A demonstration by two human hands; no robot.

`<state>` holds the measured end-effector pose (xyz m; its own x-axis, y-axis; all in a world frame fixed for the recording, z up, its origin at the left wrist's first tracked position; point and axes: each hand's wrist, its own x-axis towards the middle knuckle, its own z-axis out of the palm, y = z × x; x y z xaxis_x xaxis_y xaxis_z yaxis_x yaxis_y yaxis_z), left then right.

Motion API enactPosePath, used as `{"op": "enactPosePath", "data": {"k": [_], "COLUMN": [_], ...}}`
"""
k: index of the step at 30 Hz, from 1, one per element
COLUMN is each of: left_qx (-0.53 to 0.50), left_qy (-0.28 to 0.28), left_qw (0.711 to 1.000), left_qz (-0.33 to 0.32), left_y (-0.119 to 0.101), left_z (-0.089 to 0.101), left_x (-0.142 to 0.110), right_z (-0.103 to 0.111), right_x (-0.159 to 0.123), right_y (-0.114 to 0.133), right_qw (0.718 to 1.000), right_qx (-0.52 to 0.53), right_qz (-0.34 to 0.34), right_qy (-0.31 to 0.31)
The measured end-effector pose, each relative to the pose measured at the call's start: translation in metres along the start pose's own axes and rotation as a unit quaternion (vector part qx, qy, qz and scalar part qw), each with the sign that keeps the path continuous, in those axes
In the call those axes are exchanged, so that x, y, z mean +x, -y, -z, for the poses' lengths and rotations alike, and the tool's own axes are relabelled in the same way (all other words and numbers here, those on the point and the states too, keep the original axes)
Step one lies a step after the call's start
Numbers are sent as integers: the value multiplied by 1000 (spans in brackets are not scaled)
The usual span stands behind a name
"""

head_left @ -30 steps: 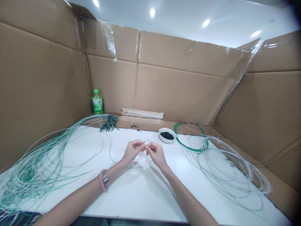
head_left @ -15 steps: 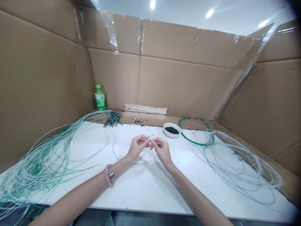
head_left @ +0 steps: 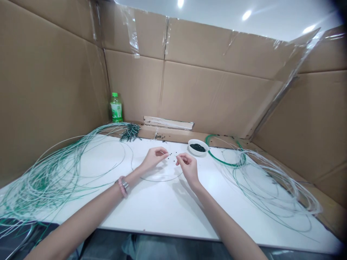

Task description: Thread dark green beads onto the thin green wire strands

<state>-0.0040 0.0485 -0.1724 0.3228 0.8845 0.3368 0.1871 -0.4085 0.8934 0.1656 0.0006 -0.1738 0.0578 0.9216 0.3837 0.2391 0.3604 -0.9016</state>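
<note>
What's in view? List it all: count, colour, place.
Bottle: one, green, back left.
Tips: many, dark, near bottle.
Strands: many, green and white, left, centre, right.
Bowl: one, white, beside coil.
Bits: many, dark, in bowl and beyond hands.
Coil: one, green, back right.
Cardboard strip: one, brown, back.
Cardboard walls: three, brown, left, back, right.
Table: one, white, beneath.
Ceiling lights: three, white, top.
Bracelet: one, pink and silver, left wrist.
Left hand: one, bare, centre.
Right hand: one, bare, centre.

Pink bracelet [head_left: 121, 187] (silvery plate [head_left: 125, 185] on it), left wrist [head_left: 130, 180]; forearms [head_left: 218, 218] bare.
</note>
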Motion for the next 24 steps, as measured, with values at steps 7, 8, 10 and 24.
{"op": "enactPosePath", "data": {"k": [7,8,10,24], "left_qx": [226,244,268,7], "left_qy": [77,91,117,-52], "left_qw": [971,965,956,992], "left_qz": [-2,-5,-11,-119], "left_y": [27,27,27,-55], "left_z": [11,9,4,3], "left_x": [16,17,22,59], "right_z": [3,2,2,13], "right_x": [6,6,6,46], "right_y": [-9,-8,-8,87], "right_qw": [1000,1000,1000,980], "right_qx": [1,2,3,4], "right_qz": [-3,-1,3,186], "right_qy": [-10,-10,-11,-70]}}
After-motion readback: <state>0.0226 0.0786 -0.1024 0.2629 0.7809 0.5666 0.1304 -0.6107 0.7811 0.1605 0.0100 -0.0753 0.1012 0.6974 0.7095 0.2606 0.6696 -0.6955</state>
